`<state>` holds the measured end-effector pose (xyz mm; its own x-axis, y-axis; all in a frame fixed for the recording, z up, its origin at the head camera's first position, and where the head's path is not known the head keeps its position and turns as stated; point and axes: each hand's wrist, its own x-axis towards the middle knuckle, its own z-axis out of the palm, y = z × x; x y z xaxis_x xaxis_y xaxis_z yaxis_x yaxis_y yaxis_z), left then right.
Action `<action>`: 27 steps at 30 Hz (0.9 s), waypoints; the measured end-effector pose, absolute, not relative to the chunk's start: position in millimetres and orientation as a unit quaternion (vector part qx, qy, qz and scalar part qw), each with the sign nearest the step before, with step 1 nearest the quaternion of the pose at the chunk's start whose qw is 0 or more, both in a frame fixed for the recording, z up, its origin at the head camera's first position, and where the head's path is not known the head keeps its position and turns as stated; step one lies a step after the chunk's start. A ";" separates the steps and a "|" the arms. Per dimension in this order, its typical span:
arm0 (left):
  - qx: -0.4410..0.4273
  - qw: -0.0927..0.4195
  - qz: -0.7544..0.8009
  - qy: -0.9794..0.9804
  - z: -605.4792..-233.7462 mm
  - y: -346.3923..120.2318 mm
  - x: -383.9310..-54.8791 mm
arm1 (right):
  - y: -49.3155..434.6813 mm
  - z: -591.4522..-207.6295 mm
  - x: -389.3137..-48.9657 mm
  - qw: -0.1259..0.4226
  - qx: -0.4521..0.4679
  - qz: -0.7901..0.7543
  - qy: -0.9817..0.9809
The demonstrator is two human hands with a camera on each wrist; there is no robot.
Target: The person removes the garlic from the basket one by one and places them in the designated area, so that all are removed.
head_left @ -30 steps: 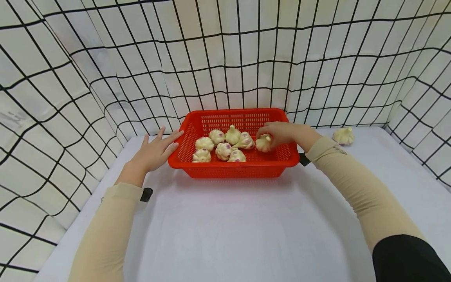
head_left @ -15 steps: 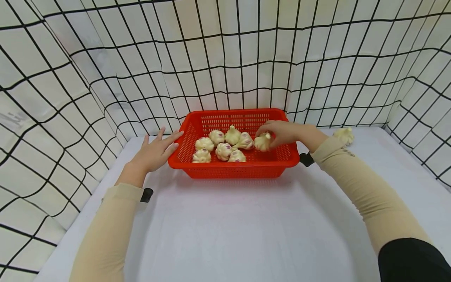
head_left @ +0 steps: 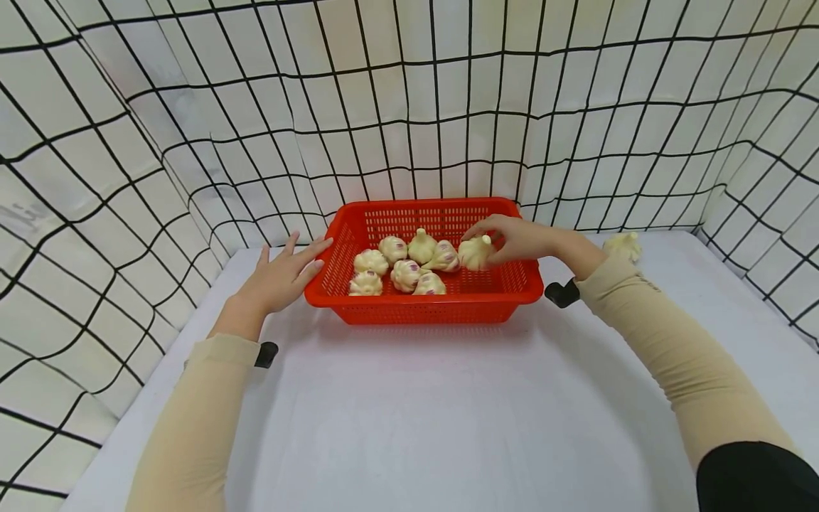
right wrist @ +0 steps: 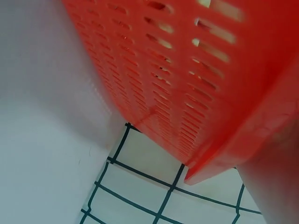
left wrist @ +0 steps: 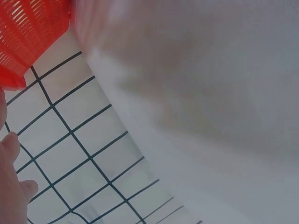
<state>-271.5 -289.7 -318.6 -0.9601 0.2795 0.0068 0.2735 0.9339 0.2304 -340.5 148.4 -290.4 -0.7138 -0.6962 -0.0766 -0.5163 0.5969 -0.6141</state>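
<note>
Red basket (head_left: 427, 310) — right hand (head_left: 517, 239) grips garlic bulb (head_left: 474, 254) — left hand (head_left: 281, 276) outspread, fingertips touching basket's end.

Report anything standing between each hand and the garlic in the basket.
The left wall of the red basket stands between the left hand and the garlic bulbs inside. Nothing visible stands between the right hand and the bulb it grips.
</note>
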 end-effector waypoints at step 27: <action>0.138 0.013 0.114 0.984 -319.9 -290.8 -271.9 | 161.2 -284.7 -320.1 0.125 -0.274 -0.360 0.883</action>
<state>-271.9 -290.8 -319.9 -0.9614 0.2750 0.0056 0.2691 0.9359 0.2272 -320.1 161.2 -284.7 -0.8184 -0.5741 -0.0241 -0.3937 0.5907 -0.7043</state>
